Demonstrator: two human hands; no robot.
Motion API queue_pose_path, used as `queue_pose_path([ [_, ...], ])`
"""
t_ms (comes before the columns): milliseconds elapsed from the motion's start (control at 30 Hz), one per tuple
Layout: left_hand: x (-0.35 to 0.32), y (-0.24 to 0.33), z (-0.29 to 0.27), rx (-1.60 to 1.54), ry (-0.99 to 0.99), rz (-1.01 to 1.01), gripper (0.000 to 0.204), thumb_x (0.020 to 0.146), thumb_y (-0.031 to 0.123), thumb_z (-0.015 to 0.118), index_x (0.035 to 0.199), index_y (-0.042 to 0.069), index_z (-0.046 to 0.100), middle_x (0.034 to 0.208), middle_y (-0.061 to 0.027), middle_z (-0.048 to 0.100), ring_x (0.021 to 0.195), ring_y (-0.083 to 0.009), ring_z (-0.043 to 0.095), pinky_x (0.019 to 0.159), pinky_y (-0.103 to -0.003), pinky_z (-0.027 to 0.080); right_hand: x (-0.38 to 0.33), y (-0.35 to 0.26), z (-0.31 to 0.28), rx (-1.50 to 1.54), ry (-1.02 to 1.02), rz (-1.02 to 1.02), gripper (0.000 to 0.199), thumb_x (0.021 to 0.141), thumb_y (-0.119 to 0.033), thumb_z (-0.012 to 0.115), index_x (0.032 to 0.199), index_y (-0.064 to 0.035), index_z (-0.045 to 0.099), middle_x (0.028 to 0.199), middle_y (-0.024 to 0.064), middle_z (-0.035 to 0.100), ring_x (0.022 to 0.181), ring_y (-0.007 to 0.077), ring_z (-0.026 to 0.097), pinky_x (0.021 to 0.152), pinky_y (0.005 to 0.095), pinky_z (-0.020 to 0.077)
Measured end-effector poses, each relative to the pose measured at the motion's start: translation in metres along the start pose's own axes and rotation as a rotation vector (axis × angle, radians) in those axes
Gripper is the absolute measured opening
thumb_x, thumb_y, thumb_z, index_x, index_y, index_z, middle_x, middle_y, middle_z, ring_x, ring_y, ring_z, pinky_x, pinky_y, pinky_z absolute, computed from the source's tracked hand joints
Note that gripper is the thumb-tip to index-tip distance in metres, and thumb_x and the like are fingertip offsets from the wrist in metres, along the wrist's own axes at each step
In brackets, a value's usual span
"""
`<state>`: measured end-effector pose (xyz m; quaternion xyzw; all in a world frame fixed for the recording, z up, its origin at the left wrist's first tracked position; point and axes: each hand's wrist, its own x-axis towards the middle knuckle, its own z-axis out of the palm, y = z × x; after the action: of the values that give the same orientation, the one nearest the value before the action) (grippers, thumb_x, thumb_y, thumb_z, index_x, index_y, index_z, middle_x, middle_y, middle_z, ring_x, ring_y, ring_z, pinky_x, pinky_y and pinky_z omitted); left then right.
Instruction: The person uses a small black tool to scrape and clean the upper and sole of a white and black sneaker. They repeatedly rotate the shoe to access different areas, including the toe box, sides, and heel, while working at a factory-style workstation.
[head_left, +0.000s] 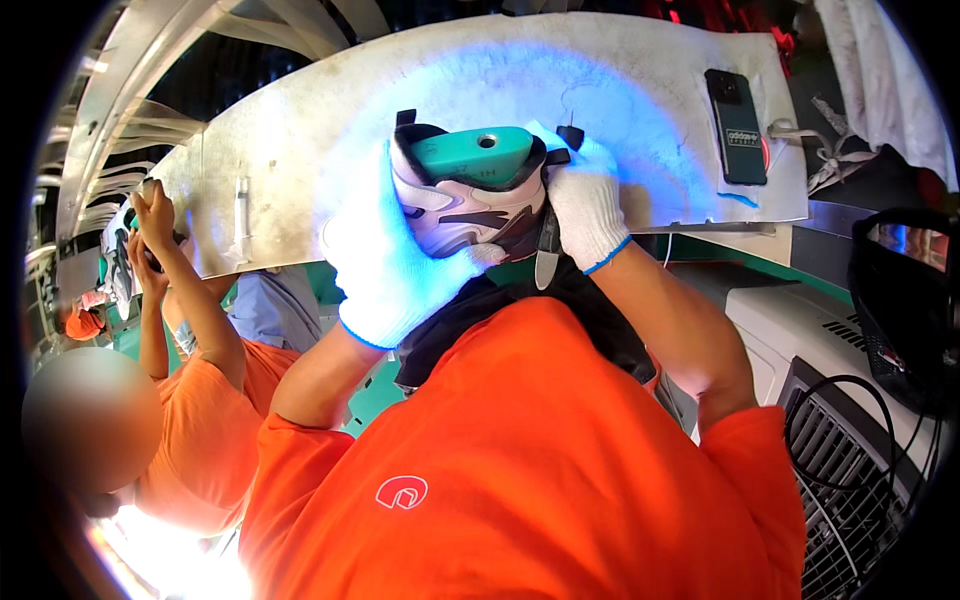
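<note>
Both my hands wear white knit gloves with blue cuffs. My left hand (385, 265) wraps the side of a shoe upper (470, 212) in white, grey and black. A green plastic last (478, 157) fills the shoe and faces up. My right hand (585, 205) grips the shoe's other end and also holds a thin dark tool (570, 135) upright against it. The shoe is held in front of my chest, above a white workbench (300, 170) lit with blue light.
A dark phone (736, 125) lies on the bench at the right. On my left a co-worker in an orange shirt (205, 420) lifts another shoe (122, 255) with both hands. A white machine with a vent grille (845, 440) and cables stands at the right.
</note>
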<state>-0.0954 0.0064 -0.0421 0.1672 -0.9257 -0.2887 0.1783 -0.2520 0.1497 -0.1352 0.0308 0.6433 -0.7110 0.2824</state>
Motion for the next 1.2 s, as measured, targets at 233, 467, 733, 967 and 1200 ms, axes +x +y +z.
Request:
queue_pose_path([
  [233,0.001,0.003,-0.009,0.041,-0.042,-0.01,0.125,0.056,0.037,0.11,0.157,-0.003,0.049,0.105,-0.0121,0.079,0.092,-0.0325,0.081,0.084,-0.04,0.062,-0.021,-0.014,0.011,0.278,0.237,0.047,0.028,0.105,-0.027,0.079,0.089,-0.0039,0.075,0.079,0.0008,0.069,0.069,0.0116,0.062,0.065,0.0309,0.0484],
  [467,-0.024,-0.014,0.016,-0.1,0.075,0.012,0.113,0.06,0.046,0.111,0.147,-0.002,0.058,0.115,-0.0142,0.077,0.102,-0.0336,0.079,0.092,-0.043,0.062,-0.058,0.0,0.015,-0.006,0.393,-0.295,0.033,0.108,-0.026,0.074,0.09,0.002,0.07,0.079,-0.0002,0.064,0.073,0.0106,0.054,0.07,0.0314,0.0461],
  [733,-0.019,-0.073,0.018,-0.269,-0.034,0.122,0.12,0.055,0.044,0.114,0.149,-0.002,0.054,0.129,-0.0178,0.072,0.114,-0.0335,0.077,0.099,-0.045,0.063,-0.044,0.03,0.011,0.309,0.043,-0.214,0.029,0.108,-0.024,0.074,0.101,0.0037,0.078,0.095,0.0101,0.081,0.089,0.0209,0.076,0.086,0.0361,0.0591],
  [967,-0.028,-0.055,0.021,-0.163,0.009,0.026,0.141,0.06,0.032,0.111,0.168,-0.004,0.027,0.152,-0.021,0.051,0.14,-0.0362,0.059,0.119,-0.048,0.051,-0.005,0.011,-0.01,0.559,-0.059,-0.106,0.028,0.111,-0.025,0.072,0.098,-0.0002,0.071,0.094,0.0133,0.076,0.09,0.0294,0.08,0.089,0.0463,0.0668],
  [1200,-0.031,-0.064,0.032,-0.398,0.012,0.1,0.124,0.066,0.027,0.111,0.159,0.002,0.033,0.145,-0.0147,0.057,0.135,-0.0301,0.062,0.116,-0.046,0.053,-0.004,0.013,0.003,0.51,-0.117,-0.085,0.027,0.111,-0.022,0.07,0.104,0.0028,0.076,0.099,0.0136,0.076,0.093,0.0266,0.078,0.092,0.0455,0.0657],
])
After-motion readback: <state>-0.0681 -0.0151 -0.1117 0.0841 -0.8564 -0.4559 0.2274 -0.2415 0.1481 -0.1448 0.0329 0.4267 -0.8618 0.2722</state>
